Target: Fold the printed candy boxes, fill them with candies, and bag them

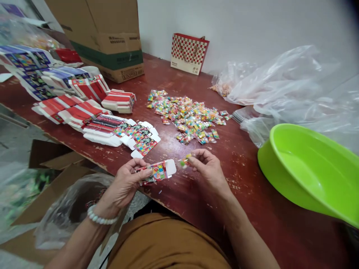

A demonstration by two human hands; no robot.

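Note:
My left hand [130, 183] is closed around a small printed candy box [157, 173], thumb on its face. The box's white end flap points right and stands out from the box. Just right of that flap, my right hand [208, 170] pinches a small clear candy packet [185, 160] with yellow and green pieces inside. Packet and flap are a little apart. Beyond my hands lies a heap of similar candy packets [190, 116] on the dark red table [241, 172]. Flat printed boxes [144, 140] lie fanned out at the far side of my left hand.
Stacks of red boxes [81, 112] and purple boxes [30, 71] line the left. A large cardboard carton [106, 41] and a checked paper bag [189, 54] stand behind. At right are a green basin [280, 175] and clear plastic bags [280, 82]. An open carton [64, 183] sits below left.

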